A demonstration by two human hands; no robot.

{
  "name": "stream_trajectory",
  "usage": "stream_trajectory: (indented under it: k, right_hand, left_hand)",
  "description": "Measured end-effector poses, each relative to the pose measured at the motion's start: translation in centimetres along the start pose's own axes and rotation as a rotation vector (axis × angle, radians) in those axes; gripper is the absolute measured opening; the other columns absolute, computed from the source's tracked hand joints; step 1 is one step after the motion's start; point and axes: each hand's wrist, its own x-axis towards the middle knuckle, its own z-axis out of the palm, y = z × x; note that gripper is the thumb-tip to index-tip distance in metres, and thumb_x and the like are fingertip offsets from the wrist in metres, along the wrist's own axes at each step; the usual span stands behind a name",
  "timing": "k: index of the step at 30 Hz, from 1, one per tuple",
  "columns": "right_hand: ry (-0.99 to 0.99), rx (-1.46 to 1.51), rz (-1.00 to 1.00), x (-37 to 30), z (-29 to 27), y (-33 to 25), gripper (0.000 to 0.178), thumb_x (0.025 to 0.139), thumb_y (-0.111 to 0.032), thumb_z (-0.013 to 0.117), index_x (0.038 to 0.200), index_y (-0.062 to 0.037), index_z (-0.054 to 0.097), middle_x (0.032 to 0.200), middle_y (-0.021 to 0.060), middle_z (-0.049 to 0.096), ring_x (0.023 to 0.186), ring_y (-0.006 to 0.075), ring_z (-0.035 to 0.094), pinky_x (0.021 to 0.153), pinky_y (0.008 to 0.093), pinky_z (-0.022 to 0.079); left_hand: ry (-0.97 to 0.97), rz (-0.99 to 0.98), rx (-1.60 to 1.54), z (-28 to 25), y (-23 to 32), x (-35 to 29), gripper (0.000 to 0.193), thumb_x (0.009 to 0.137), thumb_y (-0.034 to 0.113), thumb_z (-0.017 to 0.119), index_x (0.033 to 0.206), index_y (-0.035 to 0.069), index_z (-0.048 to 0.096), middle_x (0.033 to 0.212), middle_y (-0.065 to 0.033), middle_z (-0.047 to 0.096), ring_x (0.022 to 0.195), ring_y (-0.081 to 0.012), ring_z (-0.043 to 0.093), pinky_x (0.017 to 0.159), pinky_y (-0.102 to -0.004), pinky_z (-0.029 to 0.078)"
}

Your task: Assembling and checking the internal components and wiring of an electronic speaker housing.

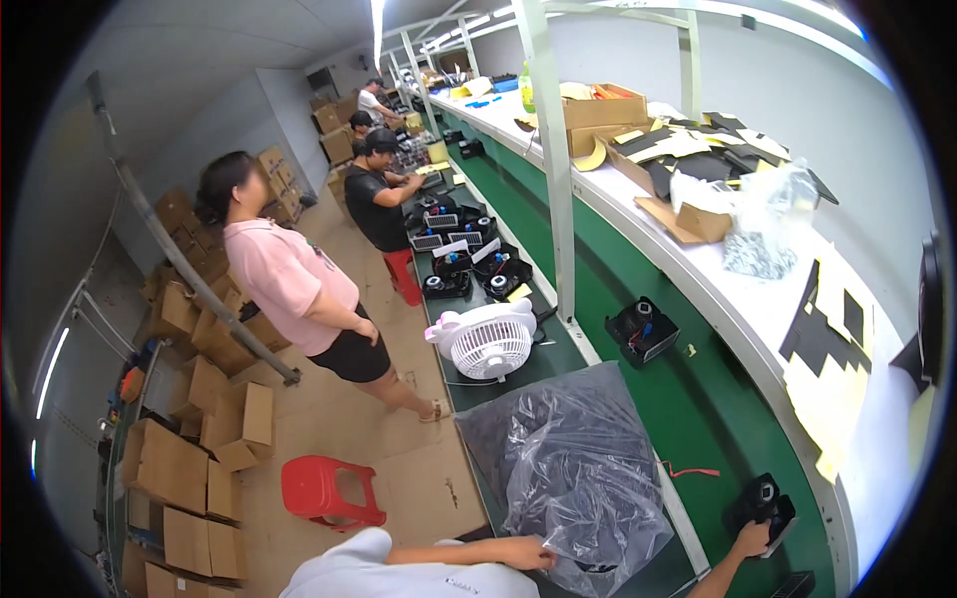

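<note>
Lower right of the frame: right hand (753, 539) on the near edge of a black case (764, 501), which sits on the green belt (698, 429). Fingers overlap the case's rim; cannot tell whether they pinch it or only rest there. A round silver-grey part shows inside the case.

Bottom centre: left hand (530, 553) at the left edge of a clear plastic bag (593, 498), fingers curled together; too small to tell whether they pinch the film. Bag lies wrinkled over something dark grey.

Red strip (693, 470) on the belt, between bag and case. Second open black case (643, 331) farther up the belt, right of centre, well apart from the hands. White fan (490, 346) upright just beyond the bag.

Left of centre, a person in a pink shirt (289, 279) stands by the bench; red stool (329, 490) lower left of centre. Cardboard boxes (174, 468) crowd the left side.
</note>
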Motion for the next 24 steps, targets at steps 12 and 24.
stream_trajectory:
  k: [12, 24]
  right_hand:
    - [0.145, -0.088, 0.058, -2.1, -3.9, -0.6, 0.036, 0.075, -0.029, 0.062, 0.093, 0.0009, 0.071, 0.088, 0.025, 0.068, 0.08, 0.0432, 0.064, 0.077, 0.0554, 0.053]
    - [0.252, 0.626, 0.288, -18.7, 2.7, -3.9, 0.034, 0.083, -0.03, 0.065, 0.094, 0.0014, 0.069, 0.098, 0.0294, 0.064, 0.096, 0.0475, 0.059, 0.088, 0.0588, 0.045]
  left_hand:
    - [-0.123, -0.153, -0.239, -14.9, -3.1, 0.6, 0.024, 0.092, 0.016, 0.048, 0.096, 0.003, 0.068, 0.089, -0.0071, 0.071, 0.078, -0.0165, 0.067, 0.074, -0.0319, 0.053]
    - [0.599, -0.433, -0.462, -18.4, -12.8, -9.9, 0.026, 0.093, 0.023, 0.052, 0.099, 0.001, 0.066, 0.088, -0.0085, 0.071, 0.07, -0.0173, 0.066, 0.066, -0.0336, 0.054]
